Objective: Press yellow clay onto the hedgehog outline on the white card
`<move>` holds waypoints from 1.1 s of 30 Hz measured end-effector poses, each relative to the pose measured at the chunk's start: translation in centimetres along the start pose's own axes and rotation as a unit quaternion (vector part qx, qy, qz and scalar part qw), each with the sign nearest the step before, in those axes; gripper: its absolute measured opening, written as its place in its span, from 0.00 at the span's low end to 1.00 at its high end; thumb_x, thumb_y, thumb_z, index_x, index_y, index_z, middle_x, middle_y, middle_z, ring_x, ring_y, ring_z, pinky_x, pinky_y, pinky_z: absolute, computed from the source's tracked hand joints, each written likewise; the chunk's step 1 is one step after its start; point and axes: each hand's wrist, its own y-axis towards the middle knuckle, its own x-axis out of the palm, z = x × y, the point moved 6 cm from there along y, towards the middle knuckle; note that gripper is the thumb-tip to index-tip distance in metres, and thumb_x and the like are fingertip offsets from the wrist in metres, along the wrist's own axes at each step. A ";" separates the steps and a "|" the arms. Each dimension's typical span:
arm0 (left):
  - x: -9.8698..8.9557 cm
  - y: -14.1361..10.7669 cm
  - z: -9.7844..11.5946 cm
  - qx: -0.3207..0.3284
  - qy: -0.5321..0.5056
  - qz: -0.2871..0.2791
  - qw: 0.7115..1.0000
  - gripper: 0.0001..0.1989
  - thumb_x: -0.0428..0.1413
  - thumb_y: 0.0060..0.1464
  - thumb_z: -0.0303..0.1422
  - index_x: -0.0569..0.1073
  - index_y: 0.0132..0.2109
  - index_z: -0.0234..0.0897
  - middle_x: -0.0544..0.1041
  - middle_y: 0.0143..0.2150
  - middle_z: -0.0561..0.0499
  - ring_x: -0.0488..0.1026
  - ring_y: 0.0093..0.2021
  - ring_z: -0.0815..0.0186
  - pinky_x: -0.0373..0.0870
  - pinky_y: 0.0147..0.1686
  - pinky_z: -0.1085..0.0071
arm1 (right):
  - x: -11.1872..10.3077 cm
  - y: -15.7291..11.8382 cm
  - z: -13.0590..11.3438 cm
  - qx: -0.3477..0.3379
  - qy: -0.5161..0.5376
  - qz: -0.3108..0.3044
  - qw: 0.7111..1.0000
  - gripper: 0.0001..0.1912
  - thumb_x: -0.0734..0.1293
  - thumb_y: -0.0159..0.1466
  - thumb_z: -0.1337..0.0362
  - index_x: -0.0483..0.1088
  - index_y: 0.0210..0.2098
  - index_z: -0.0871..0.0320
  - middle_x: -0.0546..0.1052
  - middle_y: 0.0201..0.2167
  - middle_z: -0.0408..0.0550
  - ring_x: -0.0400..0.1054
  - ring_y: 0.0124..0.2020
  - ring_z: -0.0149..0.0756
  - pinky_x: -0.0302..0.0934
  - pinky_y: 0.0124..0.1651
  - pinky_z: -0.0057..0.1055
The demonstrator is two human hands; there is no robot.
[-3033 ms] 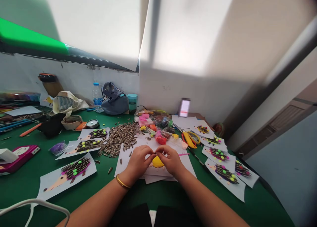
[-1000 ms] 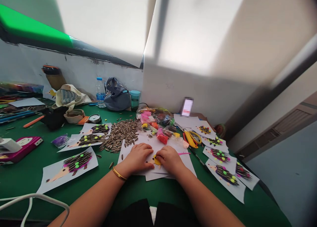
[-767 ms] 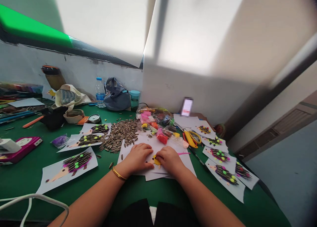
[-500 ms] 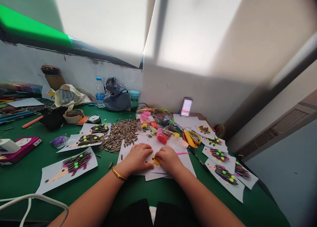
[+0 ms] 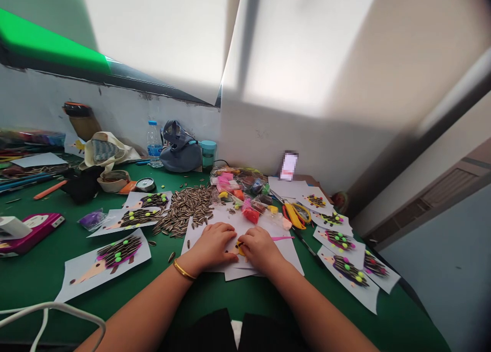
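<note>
White paper (image 5: 286,262) lies in front of me, bearing a small hedgehog figure with a yellow clay body (image 5: 240,249) and a peach face. My left hand (image 5: 215,244) rests on the sheet with fingers laid out, its thumb beside the face; it holds nothing. My right hand (image 5: 261,247) has its fingers bent and drawn together on the yellow clay, covering much of it. A pink modelling tool (image 5: 282,238) lies just beyond that hand. Sunflower seeds (image 5: 190,206) are heaped at the upper left of the paper.
Bags of coloured clay (image 5: 251,211) lie behind the paper, with yellow-handled scissors (image 5: 295,215) to their right. Finished hedgehog pictures line the left (image 5: 111,260) and right (image 5: 347,278). A bottle (image 5: 154,145), a blue-grey bag (image 5: 180,150) and a phone (image 5: 288,167) stand at the wall.
My right fingers have shifted very slightly on the yellow clay, which they now cover a little more. My left hand stays in place.
</note>
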 end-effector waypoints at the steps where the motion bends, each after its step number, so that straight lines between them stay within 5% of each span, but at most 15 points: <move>1: 0.0 0.0 0.0 -0.001 -0.001 -0.001 1.000 0.26 0.65 0.44 0.46 0.74 0.50 0.44 0.73 0.54 0.47 0.66 0.57 0.52 0.60 0.56 0.57 | 0.0 -0.1 0.1 0.001 0.009 0.003 1.000 0.10 0.67 0.62 0.68 0.76 0.42 0.53 0.75 0.34 0.48 0.65 0.40 0.39 0.56 0.43 0.33; 23: 0.0 0.0 0.1 0.000 -0.003 -0.002 1.000 0.25 0.65 0.44 0.46 0.75 0.49 0.44 0.73 0.54 0.48 0.66 0.57 0.53 0.60 0.56 0.58 | 0.0 0.1 -0.3 -0.014 -0.009 -0.003 1.000 0.06 0.67 0.63 0.67 0.78 0.34 0.55 0.75 0.31 0.48 0.65 0.37 0.38 0.55 0.40 0.32; 33: 0.0 0.2 -0.3 0.014 -0.015 0.002 1.000 0.26 0.58 0.53 0.49 0.72 0.55 0.43 0.72 0.57 0.46 0.66 0.58 0.54 0.61 0.56 0.60 | -2.2 -0.8 2.1 0.027 0.090 0.095 0.991 0.12 0.63 0.66 0.64 0.72 0.48 0.56 0.77 0.37 0.50 0.66 0.42 0.41 0.58 0.47 0.36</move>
